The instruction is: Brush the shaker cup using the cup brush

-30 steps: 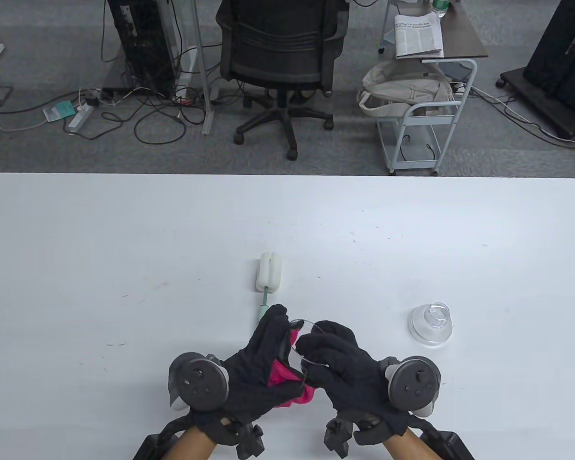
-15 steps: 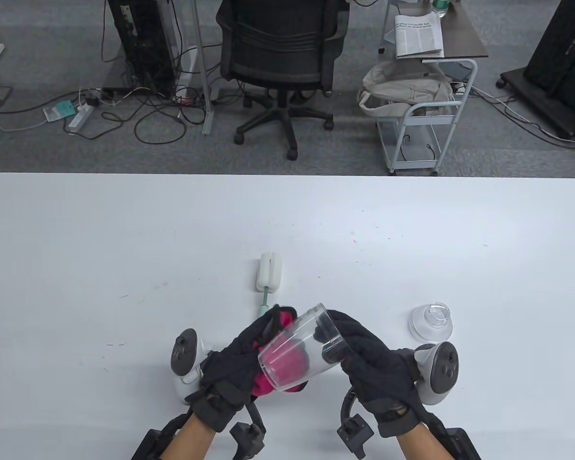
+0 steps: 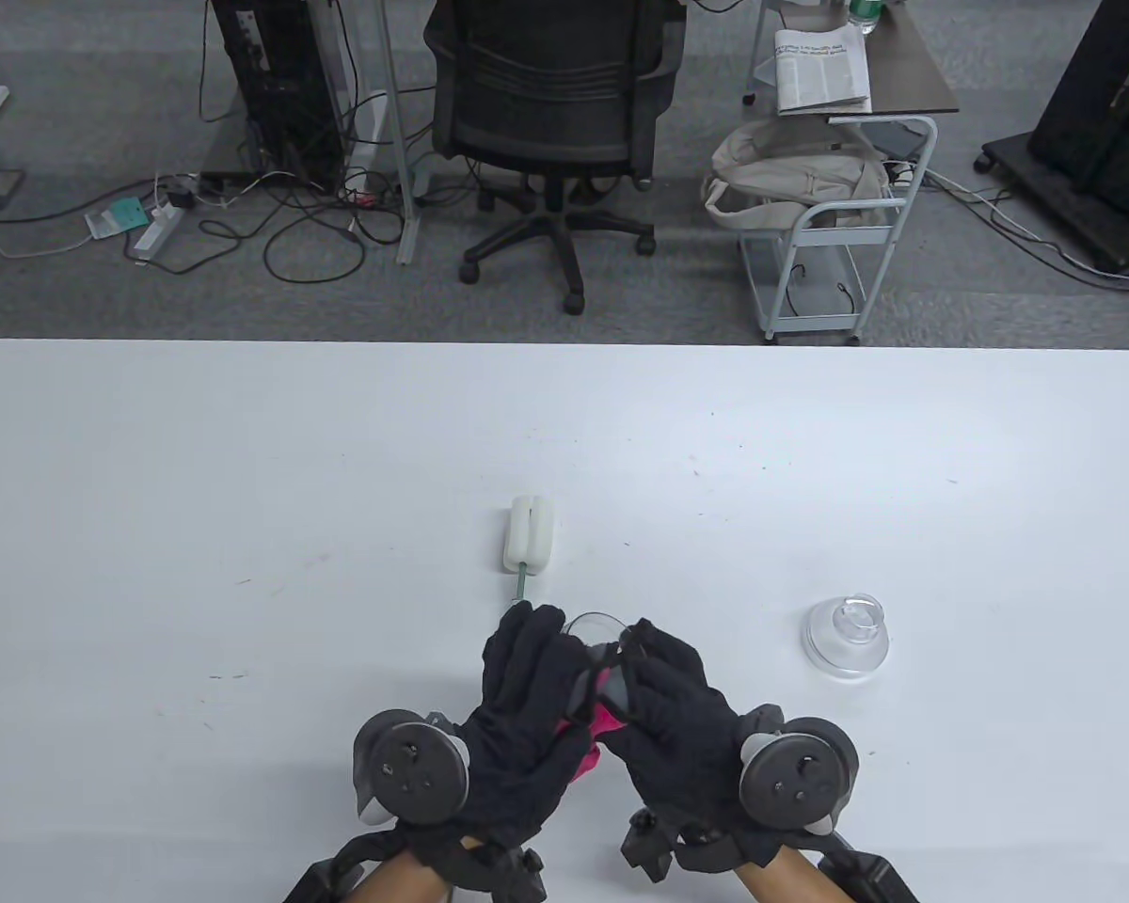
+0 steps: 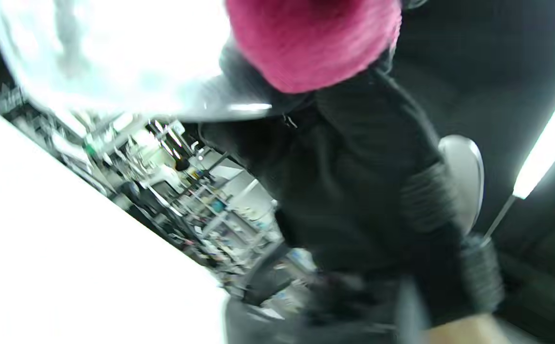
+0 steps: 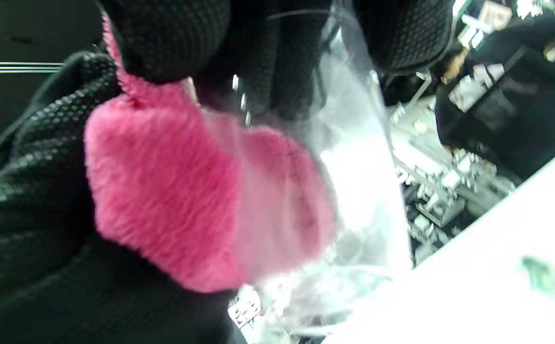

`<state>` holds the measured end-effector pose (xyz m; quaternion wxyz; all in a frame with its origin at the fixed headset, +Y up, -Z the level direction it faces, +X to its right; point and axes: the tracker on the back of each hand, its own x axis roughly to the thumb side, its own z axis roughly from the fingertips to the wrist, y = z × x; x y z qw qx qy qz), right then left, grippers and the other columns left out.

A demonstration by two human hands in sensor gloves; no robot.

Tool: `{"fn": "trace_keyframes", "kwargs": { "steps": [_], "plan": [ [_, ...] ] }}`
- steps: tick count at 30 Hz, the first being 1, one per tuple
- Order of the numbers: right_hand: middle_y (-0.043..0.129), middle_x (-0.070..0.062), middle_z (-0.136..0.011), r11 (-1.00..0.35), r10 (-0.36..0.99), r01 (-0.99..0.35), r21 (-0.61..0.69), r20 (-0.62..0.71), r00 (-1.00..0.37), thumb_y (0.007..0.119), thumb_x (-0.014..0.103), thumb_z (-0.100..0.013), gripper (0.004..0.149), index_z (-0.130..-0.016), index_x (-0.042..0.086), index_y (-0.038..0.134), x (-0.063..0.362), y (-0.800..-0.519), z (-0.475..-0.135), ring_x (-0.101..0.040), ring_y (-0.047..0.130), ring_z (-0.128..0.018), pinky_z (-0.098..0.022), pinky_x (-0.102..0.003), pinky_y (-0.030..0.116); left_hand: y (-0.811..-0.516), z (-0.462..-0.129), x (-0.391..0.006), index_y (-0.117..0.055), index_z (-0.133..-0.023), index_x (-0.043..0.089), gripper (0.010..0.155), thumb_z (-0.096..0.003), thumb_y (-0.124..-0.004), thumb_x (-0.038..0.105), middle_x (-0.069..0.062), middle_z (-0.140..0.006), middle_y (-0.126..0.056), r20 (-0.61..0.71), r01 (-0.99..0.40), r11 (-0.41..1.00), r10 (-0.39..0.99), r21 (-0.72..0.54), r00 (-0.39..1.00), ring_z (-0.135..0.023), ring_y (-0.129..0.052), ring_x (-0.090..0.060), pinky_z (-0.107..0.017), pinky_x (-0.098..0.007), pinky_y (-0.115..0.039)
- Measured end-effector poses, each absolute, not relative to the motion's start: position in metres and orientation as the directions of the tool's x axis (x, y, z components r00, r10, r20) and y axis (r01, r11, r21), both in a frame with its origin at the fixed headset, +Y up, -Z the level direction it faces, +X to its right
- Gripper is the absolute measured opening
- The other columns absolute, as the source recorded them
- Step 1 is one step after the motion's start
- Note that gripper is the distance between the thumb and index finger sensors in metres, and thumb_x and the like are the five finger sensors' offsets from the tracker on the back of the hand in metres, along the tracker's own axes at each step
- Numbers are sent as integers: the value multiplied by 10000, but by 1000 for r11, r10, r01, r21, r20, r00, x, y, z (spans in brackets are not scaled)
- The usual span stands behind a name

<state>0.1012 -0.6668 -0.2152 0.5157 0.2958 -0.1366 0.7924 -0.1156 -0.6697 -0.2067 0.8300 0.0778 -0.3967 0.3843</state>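
Half a second ago the shaker cup (image 3: pixel 595 632) lay tipped across the right hand (image 3: pixel 682 729), its mouth open toward the left hand (image 3: pixel 524 720); now both hands have closed in with their backs up, and only a clear arc of the cup shows between the fingertips. A pink fluffy cloth (image 3: pixel 595 729) is wedged between the palms, and the right wrist view shows it pressed against (perhaps partly inside) the transparent wall. Both hands look wrapped around the cup and cloth together.

The cup brush (image 3: pixel 528 546) lies untouched on the white bench (image 3: pixel 245 470) at twelve o'clock from the hands, long axis running twelve to six, its pale foam head far and its thin green stem pointing back under the left fingertips. That hand is nearer, I judge. A clear domed lid (image 3: pixel 847 638) sits at three o'clock, well apart.
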Motion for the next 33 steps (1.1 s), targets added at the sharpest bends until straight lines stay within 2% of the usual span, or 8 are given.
{"fn": "trace_keyframes", "kwargs": {
  "steps": [5,10,13,16,19,23,29,33],
  "plan": [
    [825,-73,-909,-235,882,-923,305,466,-71,726,396,-496,341,-742,200,857,111,-670,-232,-547,631,-902,-695,-518,710,-661,-203,-117,-317,-1137,470,633,-614,-673,452,112,-1269,-100,800,-688,703,512,-180,313,-1180,-52,-345,-845,-619,-242],
    [824,-106,-887,-55,937,-981,184,348,12,717,392,-503,344,-740,179,848,126,-673,-235,-565,628,-870,-661,-527,713,-662,-190,-101,-453,-1115,443,569,-612,-711,382,157,-1258,-135,848,-481,875,213,55,485,-1178,0,-274,-849,-595,-170],
    [810,-123,-882,-25,943,-989,147,331,26,704,393,-514,346,-749,173,830,130,-673,-235,-572,615,-861,-654,-524,711,-665,-181,-88,-490,-1103,457,551,-611,-720,368,186,-1247,-103,771,-228,918,-116,323,627,-1167,46,-237,-852,-590,-159],
    [797,-144,-883,-24,941,-983,183,337,40,690,393,-528,357,-769,161,812,121,-673,-226,-570,581,-877,-664,-521,699,-664,-179,-91,-149,-1106,502,762,-603,-717,422,114,-1233,1,638,-183,845,-220,503,738,-1168,-43,-372,-827,-664,-337],
    [783,-167,-890,-182,881,-970,159,464,-89,698,383,-531,364,-784,146,809,104,-668,-210,-572,516,-898,-683,-526,669,-663,-193,-110,21,-1085,363,928,-583,-744,518,-14,-1224,19,667,-353,877,53,325,743,-1151,-124,-473,-791,-688,-433],
    [813,-137,-873,-414,720,-908,58,631,-288,701,393,-522,350,-758,173,834,96,-661,-204,-566,560,-885,-671,-527,693,-671,-211,-127,58,-1070,325,996,-566,-771,551,-57,-1254,-91,744,-601,797,443,-70,500,-1160,-276,-496,-777,-676,-510],
    [830,-101,-882,-372,784,-898,237,598,-167,707,404,-505,346,-740,200,856,102,-663,-215,-537,586,-917,-700,-523,698,-673,-222,-133,-58,-1122,326,981,-543,-823,532,-62,-1273,-215,670,-732,583,704,-354,236,-1160,-382,-466,-763,-670,-537],
    [830,-71,-891,-253,833,-901,353,553,-17,703,414,-497,340,-739,224,848,108,-658,-219,-516,616,-933,-717,-509,714,-682,-234,-139,-109,-1149,309,947,-552,-791,582,-123,-1274,-297,433,-741,234,897,-629,-84,-1123,-507,-487,-729,-645,-616]
  ]
}}
